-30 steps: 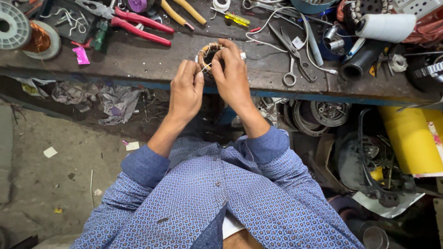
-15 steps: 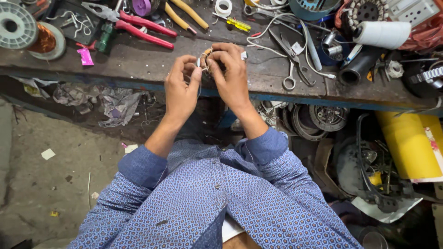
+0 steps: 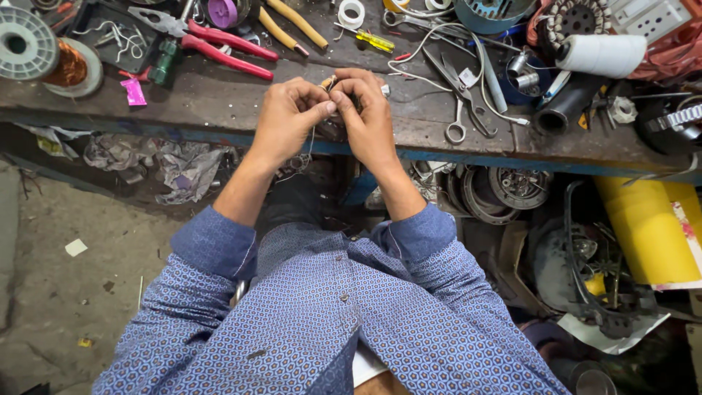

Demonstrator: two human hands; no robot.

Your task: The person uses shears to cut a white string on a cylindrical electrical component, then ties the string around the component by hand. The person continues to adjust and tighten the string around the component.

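Observation:
My left hand (image 3: 287,117) and my right hand (image 3: 368,113) meet fingertip to fingertip over the front part of a dark, worn workbench (image 3: 219,99). Together they pinch a small wound coil (image 3: 329,83), mostly hidden by the fingers. A thin pale wire (image 3: 312,143) hangs down from my left fingers towards the bench edge. My arms wear blue patterned sleeves.
Red-handled pliers (image 3: 219,45), yellow-handled pliers (image 3: 292,22), scissors (image 3: 457,88), a yellow screwdriver (image 3: 375,40), a copper wire spool (image 3: 69,66), a grey reel (image 3: 25,44) and a white roll (image 3: 599,53) crowd the bench. Crumpled rags (image 3: 161,161), metal rings (image 3: 504,186) and a yellow sheet (image 3: 651,227) lie below.
My hands have closed in tighter around the coil, which now shows less. The view has shifted slightly, and the hanging wire is visible below my left fingers.

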